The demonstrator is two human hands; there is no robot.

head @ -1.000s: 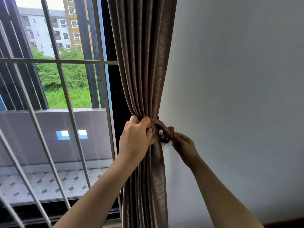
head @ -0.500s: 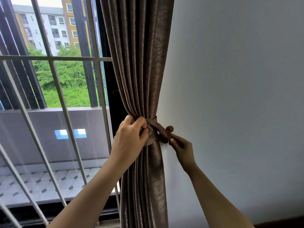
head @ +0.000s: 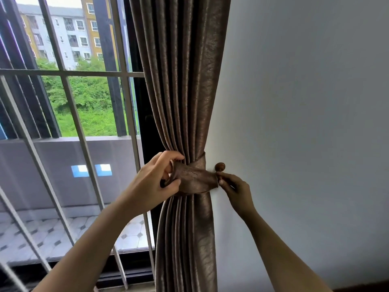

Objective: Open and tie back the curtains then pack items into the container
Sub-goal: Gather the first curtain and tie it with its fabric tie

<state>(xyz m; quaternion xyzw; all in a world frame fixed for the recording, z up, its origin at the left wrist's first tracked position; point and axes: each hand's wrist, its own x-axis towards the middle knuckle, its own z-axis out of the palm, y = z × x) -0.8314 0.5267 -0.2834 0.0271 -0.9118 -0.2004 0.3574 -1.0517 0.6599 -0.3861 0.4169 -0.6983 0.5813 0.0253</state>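
Observation:
A brown curtain (head: 183, 81) hangs gathered against the white wall, right of the window. A matching fabric tieback (head: 195, 179) wraps around its waist. My left hand (head: 155, 182) pinches the tieback's left loop end in front of the curtain. My right hand (head: 233, 186) grips the tieback's right end against the wall, just below a round brown wall knob (head: 220, 166). No container or items to pack are in view.
A barred window (head: 69, 123) fills the left, with a tiled balcony, green trees and apartment blocks beyond. The bare white wall (head: 305, 123) fills the right. A dark skirting strip shows at the bottom right corner.
My left hand has let go of the curtain bunch and now pinches the tieback's left end, spreading the band flat. The knob is now uncovered above my right hand.

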